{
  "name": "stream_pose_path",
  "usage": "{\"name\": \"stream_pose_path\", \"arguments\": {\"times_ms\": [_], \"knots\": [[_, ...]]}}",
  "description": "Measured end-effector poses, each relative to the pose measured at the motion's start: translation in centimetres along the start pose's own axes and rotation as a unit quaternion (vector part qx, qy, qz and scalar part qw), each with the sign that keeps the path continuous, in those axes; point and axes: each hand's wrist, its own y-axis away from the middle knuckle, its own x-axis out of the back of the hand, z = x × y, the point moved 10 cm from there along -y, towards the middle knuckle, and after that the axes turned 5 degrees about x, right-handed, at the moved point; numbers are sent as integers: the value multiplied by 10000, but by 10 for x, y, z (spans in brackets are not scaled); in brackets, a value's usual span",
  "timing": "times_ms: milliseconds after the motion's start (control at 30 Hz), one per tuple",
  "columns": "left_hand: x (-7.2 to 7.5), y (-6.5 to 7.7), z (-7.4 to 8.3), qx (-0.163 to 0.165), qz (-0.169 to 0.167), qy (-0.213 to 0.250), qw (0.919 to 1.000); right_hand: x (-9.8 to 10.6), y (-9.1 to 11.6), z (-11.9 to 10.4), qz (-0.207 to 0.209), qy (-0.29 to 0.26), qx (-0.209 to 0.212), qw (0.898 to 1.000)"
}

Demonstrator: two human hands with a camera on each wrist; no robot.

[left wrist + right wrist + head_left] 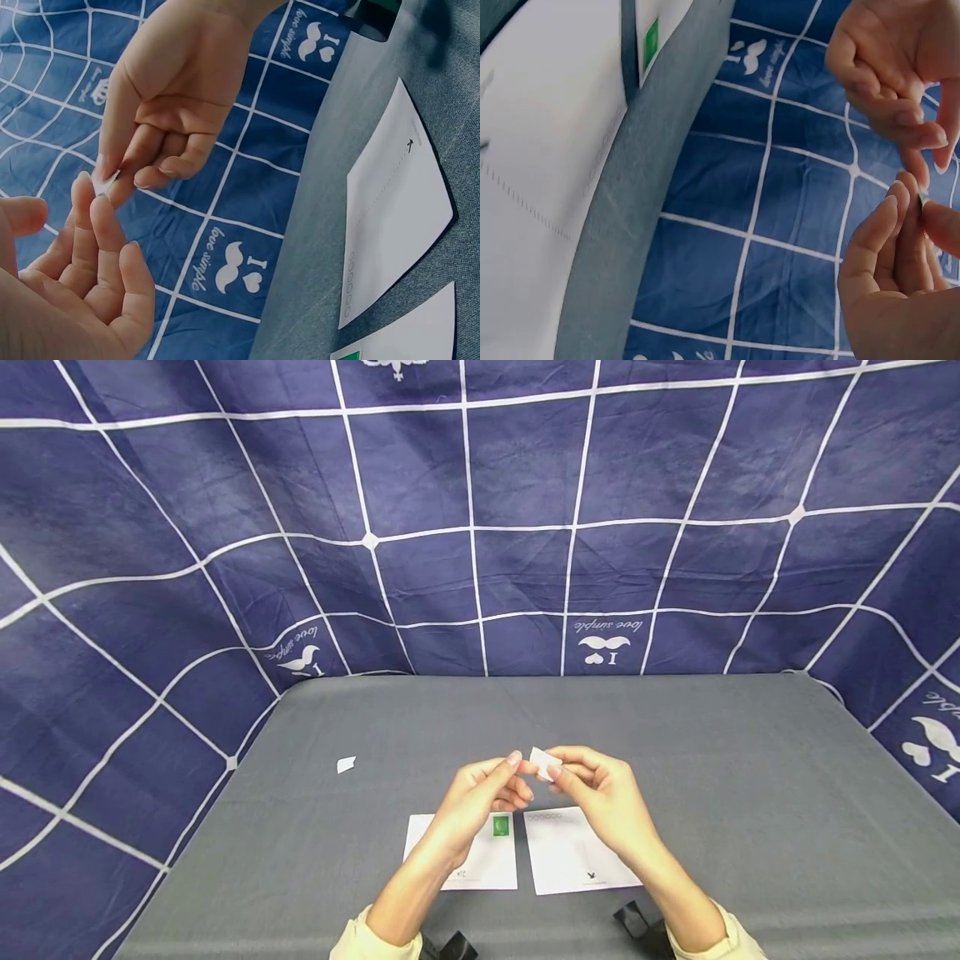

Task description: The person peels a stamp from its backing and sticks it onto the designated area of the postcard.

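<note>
Above the table, my right hand (603,785) pinches a small white piece of paper (545,763) between thumb and fingers. My left hand (476,797) is held close beside it, fingertips right at the paper's edge. In the left wrist view, the left thumb (22,216) stands apart from its fingers. Fingers mostly cover the paper in the right wrist view. Below the left hand lies a white envelope (480,864) bearing a green stamp (501,826) at its top right. A second white envelope (562,860) lies beside it, partly under the right forearm.
A small white paper scrap (346,765) lies on the grey table (712,760), off to the left. A blue cloth with white grid lines (525,568) hangs behind the table and at both sides.
</note>
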Motion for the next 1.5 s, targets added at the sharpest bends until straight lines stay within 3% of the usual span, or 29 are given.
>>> {"name": "stream_pose_path", "arguments": {"times_ms": [133, 233, 633, 967, 1067, 1233, 1367, 1500], "knots": [[-1, 0, -1, 19, -26, -51, 10000, -1, 1, 11, -29, -417, -652, 9970], [-1, 0, -2, 51, -23, -67, 10000, -1, 2, 15, -79, -563, -844, 9948], [0, 0, 0, -6, -23, -65, 10000, 0, 1, 10, -127, -492, -505, 9974], [1, 1, -2, 42, -16, -106, 9999, 2, 0, -9, -49, 475, 663, 9967], [0, 2, -1, 64, 10, -138, 9999, 3, 1, -22, 149, 943, 1432, 9851], [-1, 3, -1, 60, -2, -160, 9999, 3, 8, -42, 471, 1455, 2646, 9522], [-1, 3, -1, -20, -75, -157, 9998, 2, 10, -47, 545, 1657, 2972, 9387], [-1, 3, 0, -84, -42, -170, 9998, 0, 10, -47, 412, 1796, 2968, 9370]]}}
